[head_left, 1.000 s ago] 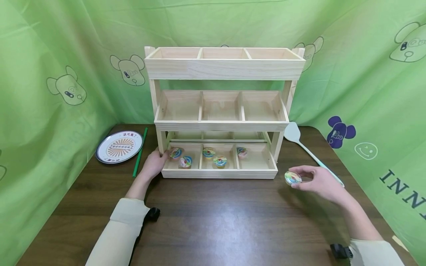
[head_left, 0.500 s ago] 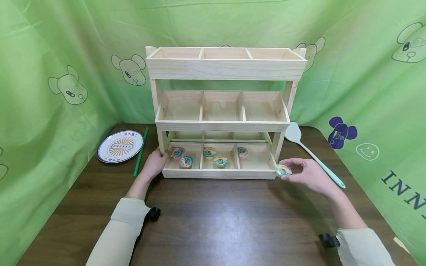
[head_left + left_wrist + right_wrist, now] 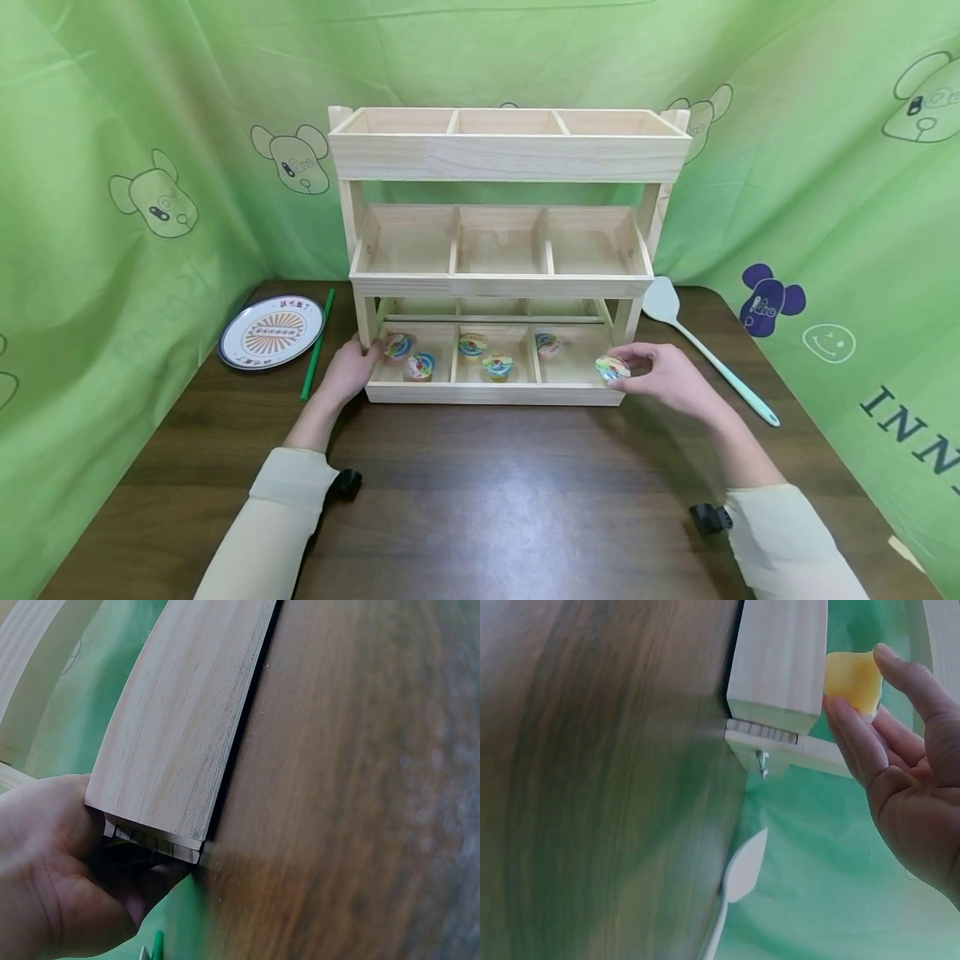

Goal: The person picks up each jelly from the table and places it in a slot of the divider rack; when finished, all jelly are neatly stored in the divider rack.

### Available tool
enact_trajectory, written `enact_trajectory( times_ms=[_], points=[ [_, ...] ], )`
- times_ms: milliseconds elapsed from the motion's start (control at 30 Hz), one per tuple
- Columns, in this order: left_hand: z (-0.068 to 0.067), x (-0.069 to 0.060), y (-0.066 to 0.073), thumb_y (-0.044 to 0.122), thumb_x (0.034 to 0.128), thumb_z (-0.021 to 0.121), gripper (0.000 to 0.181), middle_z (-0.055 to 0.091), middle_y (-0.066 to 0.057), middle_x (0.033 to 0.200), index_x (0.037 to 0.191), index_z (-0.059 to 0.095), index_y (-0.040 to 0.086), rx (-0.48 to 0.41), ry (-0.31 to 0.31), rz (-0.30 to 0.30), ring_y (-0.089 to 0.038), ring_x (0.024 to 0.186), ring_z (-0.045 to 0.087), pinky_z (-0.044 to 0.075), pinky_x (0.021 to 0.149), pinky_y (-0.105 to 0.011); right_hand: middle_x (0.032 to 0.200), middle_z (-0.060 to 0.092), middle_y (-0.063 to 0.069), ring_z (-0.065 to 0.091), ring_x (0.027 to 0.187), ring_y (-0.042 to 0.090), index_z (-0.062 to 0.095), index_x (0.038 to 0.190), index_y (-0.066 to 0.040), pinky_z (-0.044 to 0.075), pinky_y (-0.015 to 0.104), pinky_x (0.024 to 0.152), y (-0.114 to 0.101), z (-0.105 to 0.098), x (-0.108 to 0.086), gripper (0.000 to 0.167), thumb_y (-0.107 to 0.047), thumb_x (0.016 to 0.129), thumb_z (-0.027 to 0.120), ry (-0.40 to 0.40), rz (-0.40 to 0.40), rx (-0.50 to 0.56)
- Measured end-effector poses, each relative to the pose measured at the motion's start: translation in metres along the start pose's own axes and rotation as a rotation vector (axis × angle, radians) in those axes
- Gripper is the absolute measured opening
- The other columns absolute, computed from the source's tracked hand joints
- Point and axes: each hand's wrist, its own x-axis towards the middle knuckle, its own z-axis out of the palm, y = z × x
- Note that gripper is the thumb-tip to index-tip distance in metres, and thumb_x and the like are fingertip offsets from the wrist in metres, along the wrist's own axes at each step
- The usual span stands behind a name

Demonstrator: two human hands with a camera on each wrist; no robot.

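A small jelly cup [image 3: 613,369] with a colourful lid is pinched between thumb and fingers of my right hand [image 3: 663,379], above the front right corner of the rack's bottom tray. In the right wrist view the cup's yellow side [image 3: 853,679] shows. My left hand [image 3: 348,369] grips the left end of the wooden three-tier rack [image 3: 491,287] at the bottom tray; its fingers [image 3: 161,883] curl partly out of sight behind the end. Several jelly cups lie in that tray: two in the left compartment, two in the middle, and one jelly cup [image 3: 547,344] in the right.
Left of the rack lie a round patterned plate [image 3: 273,332] and a green stick [image 3: 317,346]. A spatula [image 3: 705,350] with a white head and pale green handle lies to the right. Green cloth [image 3: 180,75] hangs behind and at both sides of the brown table [image 3: 480,492].
My right hand has carried the jelly cup leftward and slightly up, from beside the rack to over the bottom tray's right end. The left hand stays in place.
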Motion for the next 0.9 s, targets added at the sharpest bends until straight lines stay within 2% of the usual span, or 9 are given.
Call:
enact_trajectory(
  times_ms=[200, 533, 900],
  points=[
    [-0.001, 0.000, 0.001, 0.032, 0.1072, 0.042, 0.056, 0.060, -0.034, 0.125, 0.142, 0.042, -0.012, 0.002, 0.003, -0.003, -0.038, 0.108, 0.062, 0.050, 0.091, -0.053, 0.104, 0.074, 0.009, 0.066, 0.095, 0.021, 0.070, 0.123, -0.001, 0.048, 0.026, 0.079, -0.001, 0.007, 0.012, 0.048, -0.022, 0.082, 0.085, -0.012, 0.007, 0.005],
    [-0.001, 0.000, 0.001, 0.031, 0.1073, 0.042, 0.054, 0.062, -0.033, 0.120, 0.138, 0.046, -0.013, 0.021, 0.010, -0.002, -0.034, 0.098, 0.062, 0.051, 0.086, -0.052, 0.099, 0.073, 0.006, 0.065, 0.092, 0.020, 0.071, 0.121, -0.001, 0.049, 0.038, 0.082, 0.000, 0.020, 0.029, 0.046, -0.020, 0.081, 0.085, -0.045, 0.013, 0.011],
    [-0.001, -0.001, 0.000, 0.033, 0.1065, 0.042, 0.057, 0.059, -0.034, 0.127, 0.143, 0.042, -0.012, 0.009, 0.008, -0.004, -0.039, 0.110, 0.061, 0.049, 0.092, -0.055, 0.098, 0.074, 0.010, 0.066, 0.092, 0.022, 0.070, 0.120, 0.003, 0.052, 0.035, 0.078, -0.004, 0.030, 0.041, 0.048, -0.019, 0.079, 0.084, -0.066, 0.057, -0.005]
  ],
)
